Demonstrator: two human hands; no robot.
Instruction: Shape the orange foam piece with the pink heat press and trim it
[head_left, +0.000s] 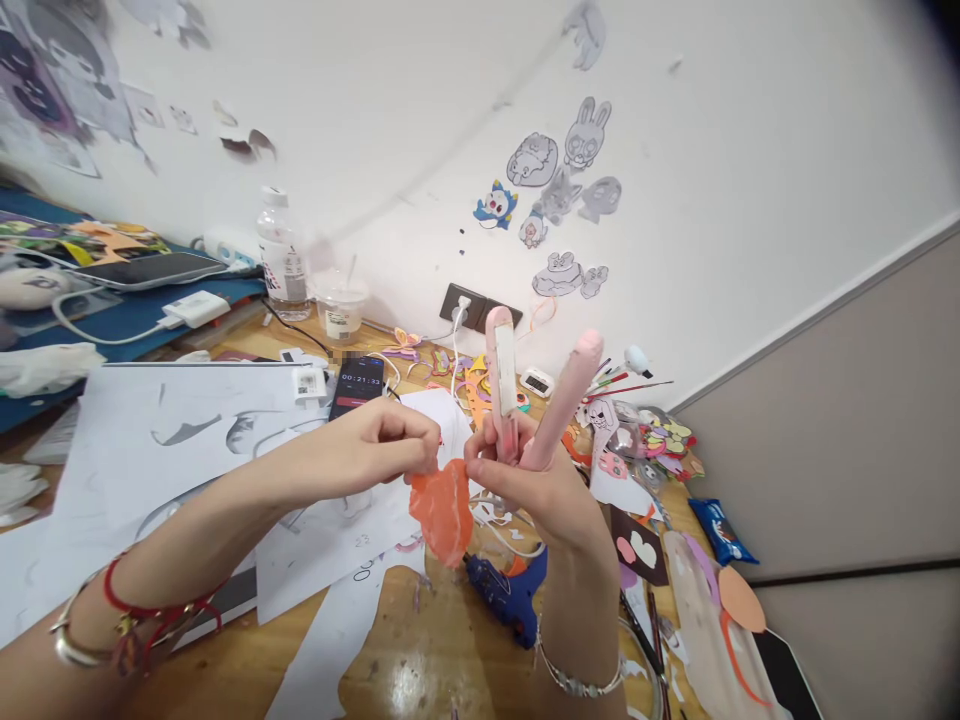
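Observation:
My left hand point(394, 440) is closed, pinching the top left edge of a small orange piece point(444, 515) with pale streaks. Its material, perhaps thin foam, is hard to make out. With thumb and fingertips, my right hand point(536, 490) meets the piece's upper right edge. That same hand grips a pink hair straightener point(559, 400), whose two arms spread apart in a V pointing upward; a pale plate shows on the inner side of one arm. Just below the orange piece, a blue hot glue gun point(506, 595) lies on the wooden table point(412, 650).
Paper sheets point(172, 420) with drawings cover the left side. A phone point(358, 385) showing a timer, a water bottle point(283, 255) and a plastic cup point(341, 305) stand behind. Colourful cut-outs point(667, 440) and brushes crowd the right. A power socket point(480, 308) is on the wall.

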